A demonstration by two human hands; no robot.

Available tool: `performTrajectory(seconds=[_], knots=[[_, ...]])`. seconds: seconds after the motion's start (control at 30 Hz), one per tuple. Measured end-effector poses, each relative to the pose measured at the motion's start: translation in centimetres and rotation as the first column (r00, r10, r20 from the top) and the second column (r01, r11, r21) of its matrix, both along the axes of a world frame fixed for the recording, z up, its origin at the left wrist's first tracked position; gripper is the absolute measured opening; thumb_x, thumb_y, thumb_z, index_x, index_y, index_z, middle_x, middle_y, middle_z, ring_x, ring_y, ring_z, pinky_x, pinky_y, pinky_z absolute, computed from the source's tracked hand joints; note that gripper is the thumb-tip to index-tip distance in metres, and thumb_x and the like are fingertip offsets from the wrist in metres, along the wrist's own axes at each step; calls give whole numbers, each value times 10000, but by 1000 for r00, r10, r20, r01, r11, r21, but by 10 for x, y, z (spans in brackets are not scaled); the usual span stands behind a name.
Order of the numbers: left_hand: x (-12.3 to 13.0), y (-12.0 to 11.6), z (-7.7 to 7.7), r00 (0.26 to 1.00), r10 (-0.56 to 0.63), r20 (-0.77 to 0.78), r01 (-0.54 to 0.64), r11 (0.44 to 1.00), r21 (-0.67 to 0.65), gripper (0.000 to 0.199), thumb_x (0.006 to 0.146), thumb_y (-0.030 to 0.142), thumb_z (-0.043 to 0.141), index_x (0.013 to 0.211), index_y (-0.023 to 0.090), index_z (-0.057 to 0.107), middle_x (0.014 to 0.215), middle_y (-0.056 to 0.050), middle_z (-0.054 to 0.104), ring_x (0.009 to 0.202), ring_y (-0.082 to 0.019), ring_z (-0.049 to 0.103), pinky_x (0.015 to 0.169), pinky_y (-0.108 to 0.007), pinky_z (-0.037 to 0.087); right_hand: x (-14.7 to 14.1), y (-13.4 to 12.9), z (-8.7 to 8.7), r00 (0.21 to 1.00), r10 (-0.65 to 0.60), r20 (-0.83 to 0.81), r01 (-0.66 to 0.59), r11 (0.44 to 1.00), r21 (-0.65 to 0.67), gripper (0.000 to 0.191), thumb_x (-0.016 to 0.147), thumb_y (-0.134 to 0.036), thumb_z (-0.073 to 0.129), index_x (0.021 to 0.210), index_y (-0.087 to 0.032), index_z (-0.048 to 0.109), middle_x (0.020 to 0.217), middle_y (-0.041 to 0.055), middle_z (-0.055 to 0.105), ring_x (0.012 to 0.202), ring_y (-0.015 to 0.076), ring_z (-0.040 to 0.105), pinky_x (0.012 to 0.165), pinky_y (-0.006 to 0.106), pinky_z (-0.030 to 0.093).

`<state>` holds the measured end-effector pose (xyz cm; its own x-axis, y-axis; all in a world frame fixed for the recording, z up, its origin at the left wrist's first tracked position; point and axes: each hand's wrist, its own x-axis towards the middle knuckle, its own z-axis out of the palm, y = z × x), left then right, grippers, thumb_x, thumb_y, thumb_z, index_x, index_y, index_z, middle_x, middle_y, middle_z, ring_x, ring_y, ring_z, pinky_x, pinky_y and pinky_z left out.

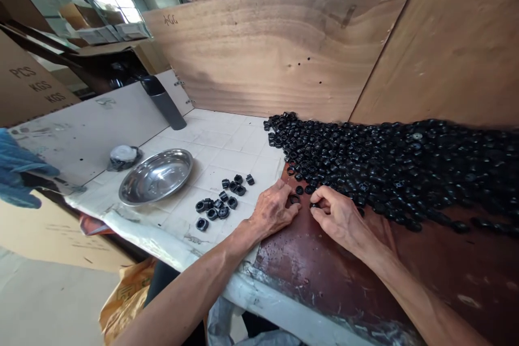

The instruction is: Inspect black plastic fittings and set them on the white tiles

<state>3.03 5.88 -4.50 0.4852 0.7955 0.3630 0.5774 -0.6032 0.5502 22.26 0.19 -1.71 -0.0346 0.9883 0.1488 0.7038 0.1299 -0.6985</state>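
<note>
My left hand (276, 206) is closed on a black plastic ring (294, 200) at the edge where the white board meets the brown-red tabletop. Just to its right, my right hand (337, 216) pinches a small black plastic part (314, 205) between thumb and fingers; most of that part is hidden. Beyond both hands spreads a large heap of small black parts (365, 157), with a few loose ones near my fingertips. To the left of my left hand, several black ring-shaped parts (219, 208) lie in a loose group on the white board.
A shallow metal bowl (156, 177) rests on the white board (219, 135) at left, beside a roll of tape (124, 155). A dark bottle (164, 102) leans at the side panel. Plywood (275, 48) walls the back. A blue glove (20, 165) hangs at far left.
</note>
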Motion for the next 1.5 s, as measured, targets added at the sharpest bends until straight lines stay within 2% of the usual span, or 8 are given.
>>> performTrajectory(seconds=[0.13, 0.27, 0.37, 0.47, 0.67, 0.87, 1.13, 1.5], knots=[[-3, -1, 9, 977, 103, 189, -62, 976, -207, 171, 758, 211, 678, 922, 171, 654, 753, -14, 627, 651, -154, 599, 660, -292, 508, -4, 2, 6, 976, -63, -209, 29, 987, -160, 243, 828, -335, 628, 1011, -185, 684, 809, 36, 718, 742, 209, 671, 661, 304, 511], [-4, -6, 28, 859, 205, 469, 178, 739, -650, 219, 744, 249, 716, 923, 166, 623, 615, 35, 608, 548, -115, 577, 584, -247, 478, -9, 2, 9, 944, -58, -325, 22, 993, -114, 274, 838, -378, 652, 1019, -184, 722, 908, 56, 739, 794, 206, 685, 733, 314, 540], [-3, -11, 37, 715, 221, 664, 453, 577, -680, 349, 722, 262, 781, 1011, 151, 619, 712, -6, 691, 655, -138, 667, 725, -298, 549, -11, 1, 8, 915, -16, -404, 1, 999, -36, 226, 852, -341, 652, 1015, -200, 720, 998, 57, 730, 851, 197, 692, 765, 300, 559], [-3, -14, 39, 616, 237, 751, 570, 524, -633, 410, 698, 260, 842, 1037, 141, 646, 791, -35, 727, 738, -147, 700, 814, -312, 550, -12, -1, 8, 923, 32, -382, -2, 997, 77, 176, 873, -287, 642, 1014, -217, 720, 1071, 52, 713, 940, 195, 688, 806, 286, 560], [-5, -21, 48, 632, 293, 718, 495, 560, -664, 302, 757, 315, 831, 964, 129, 714, 867, -53, 747, 762, -145, 696, 810, -283, 533, -12, -5, 12, 953, 52, -297, -12, 991, 136, 149, 905, -273, 632, 1030, -226, 699, 984, 32, 730, 841, 181, 691, 793, 293, 557], [-4, -22, 44, 613, 348, 710, 476, 555, -683, 398, 677, 249, 886, 1025, 151, 719, 933, -48, 766, 798, -145, 703, 822, -273, 521, -12, -4, 16, 972, -9, -236, 43, 989, 138, 155, 857, -275, 657, 997, -222, 700, 966, 40, 742, 795, 195, 678, 775, 322, 555], [-4, -21, 40, 618, 251, 745, 503, 602, -620, 382, 701, 249, 874, 1033, 142, 716, 942, -56, 764, 836, -159, 711, 848, -295, 538, -11, -5, 17, 979, 78, -189, -33, 973, 227, 96, 907, -247, 635, 975, -241, 703, 1005, 37, 728, 907, 210, 686, 827, 315, 543], [-3, -24, 44, 636, 243, 732, 469, 632, -617, 359, 713, 296, 870, 1007, 158, 716, 1022, -62, 763, 912, -192, 720, 894, -321, 545, -11, -6, 2, 998, 42, -41, -27, 951, 308, 206, 1016, -343, 527, 1174, -234, 601, 981, 58, 732, 836, 195, 713, 799, 304, 567]])
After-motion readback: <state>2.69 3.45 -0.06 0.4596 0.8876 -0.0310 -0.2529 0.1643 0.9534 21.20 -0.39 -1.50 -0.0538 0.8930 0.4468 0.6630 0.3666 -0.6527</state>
